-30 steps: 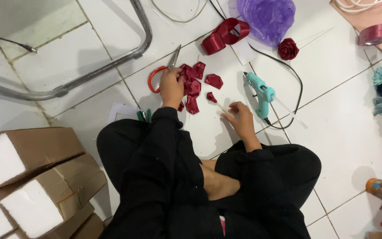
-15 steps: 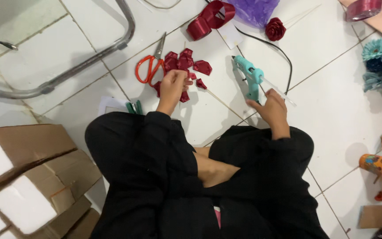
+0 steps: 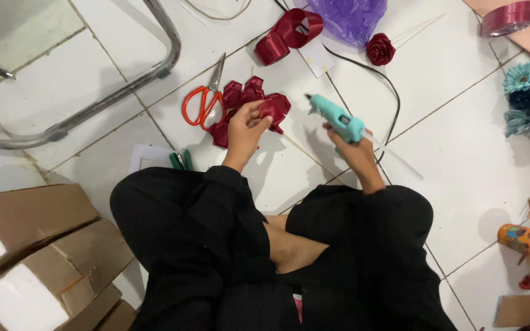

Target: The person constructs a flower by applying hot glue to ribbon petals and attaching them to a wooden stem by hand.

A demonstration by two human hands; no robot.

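Teal glue gun [image 3: 337, 118]: lifted off the white tile floor, gripped around the handle by the right hand [image 3: 352, 147]. Nozzle points up-left toward the ribbon pieces; a translucent glue stick projects from the rear, down-right. Black cord trails away from it across the tiles.

Dark red ribbon petals [image 3: 240, 98]: loose cluster of folded satin pieces lying on the floor, glossy, overlapping. One folded petal [image 3: 275, 108] is pinched at the fingertips of the left hand [image 3: 245, 127], held just beside the gun's nozzle, not touching it.
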